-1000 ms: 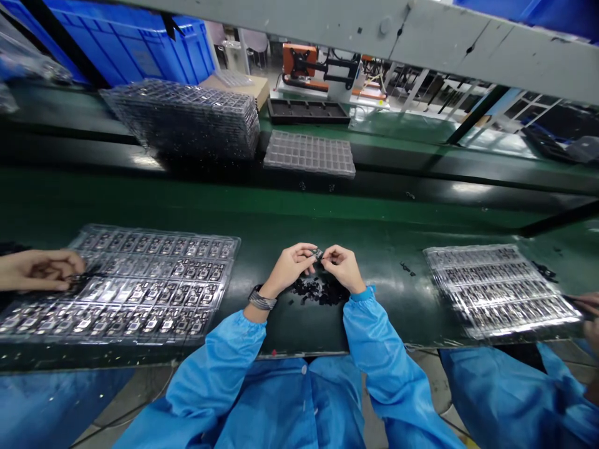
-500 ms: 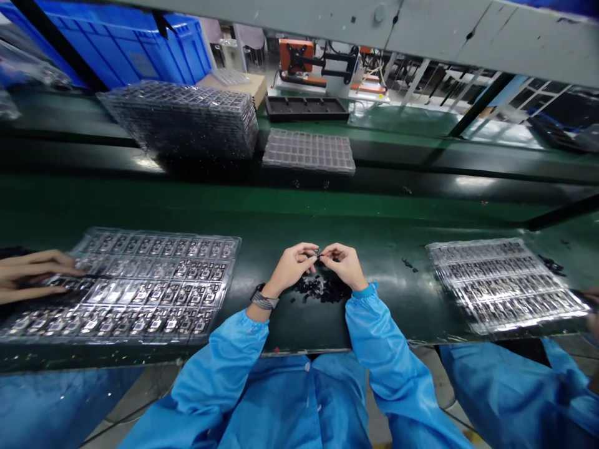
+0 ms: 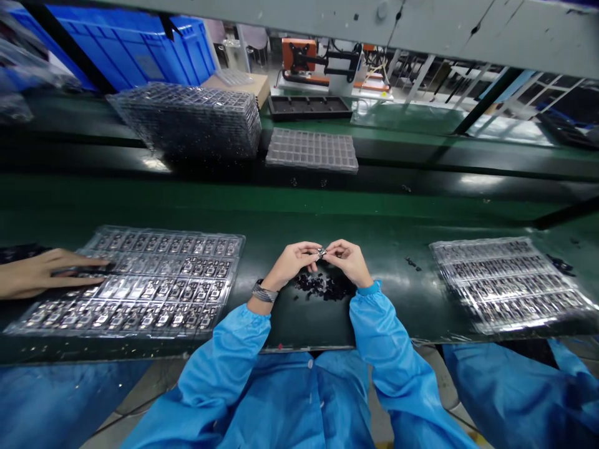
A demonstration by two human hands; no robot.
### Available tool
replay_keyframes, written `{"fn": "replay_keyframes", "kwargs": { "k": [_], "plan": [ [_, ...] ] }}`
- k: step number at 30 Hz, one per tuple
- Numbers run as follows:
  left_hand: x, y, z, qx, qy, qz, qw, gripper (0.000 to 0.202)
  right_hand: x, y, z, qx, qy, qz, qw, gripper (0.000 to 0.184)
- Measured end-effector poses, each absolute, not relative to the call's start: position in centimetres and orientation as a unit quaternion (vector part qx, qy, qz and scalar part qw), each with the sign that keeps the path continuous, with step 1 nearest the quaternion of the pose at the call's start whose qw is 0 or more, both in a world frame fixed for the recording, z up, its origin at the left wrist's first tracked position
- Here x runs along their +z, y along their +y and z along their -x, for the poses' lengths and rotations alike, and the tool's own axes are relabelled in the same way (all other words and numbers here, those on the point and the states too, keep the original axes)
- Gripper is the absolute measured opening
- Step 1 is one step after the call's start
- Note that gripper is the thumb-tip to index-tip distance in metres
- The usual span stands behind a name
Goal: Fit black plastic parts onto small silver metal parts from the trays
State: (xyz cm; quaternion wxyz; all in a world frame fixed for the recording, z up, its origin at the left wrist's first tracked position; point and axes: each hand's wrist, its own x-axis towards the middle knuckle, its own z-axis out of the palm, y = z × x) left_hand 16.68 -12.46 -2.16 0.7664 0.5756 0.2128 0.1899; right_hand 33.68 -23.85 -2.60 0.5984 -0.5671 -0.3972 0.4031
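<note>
Above the green bench, my left hand (image 3: pixel 297 262) and my right hand (image 3: pixel 346 259) meet with their fingertips pinched around a small silver-and-black electronic part (image 3: pixel 321 252). Both hands are closed on it, and the fingers hide some of its outline. Just below them lies a loose pile of small black pieces (image 3: pixel 322 285) on the bench top. A dark-banded watch (image 3: pixel 264 293) is on my left wrist.
To the left, a clear tray (image 3: pixel 140 280) holds rows of small electronic parts, with a co-worker's hand (image 3: pixel 60 271) over it. Another filled tray (image 3: pixel 505 284) lies right. Behind are stacked clear trays (image 3: pixel 191 125), one clear tray (image 3: pixel 311 149), a black tray (image 3: pixel 309 107) and a blue crate (image 3: pixel 135 50).
My hands have shifted slightly, and more of the silver part shows between the fingertips. The co-worker's hand has moved right over the left tray. The hand at the far right edge has gone from view.
</note>
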Motion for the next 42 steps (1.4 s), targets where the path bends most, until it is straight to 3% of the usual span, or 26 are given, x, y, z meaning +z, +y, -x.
{"fn": "replay_keyframes", "kwargs": {
  "k": [12, 19, 42],
  "plan": [
    [-2.2, -12.8, -16.6, 0.194, 0.222, -0.611, 0.735, 0.044, -2.2, -23.7, -33.3, 0.405, -0.368, 0.581, 0.602, 0.045],
    [-2.2, -13.4, -16.9, 0.255, 0.228, -0.579, 0.74, 0.045, -2.3, -23.4, -33.0, 0.421, -0.349, 0.567, 0.616, 0.039],
    [-1.7, -14.1, -17.1, 0.219, 0.226, -0.671, 0.671, 0.04, -2.3, -23.2, -32.6, 0.403, -0.373, 0.6, 0.582, 0.051]
  ]
}}
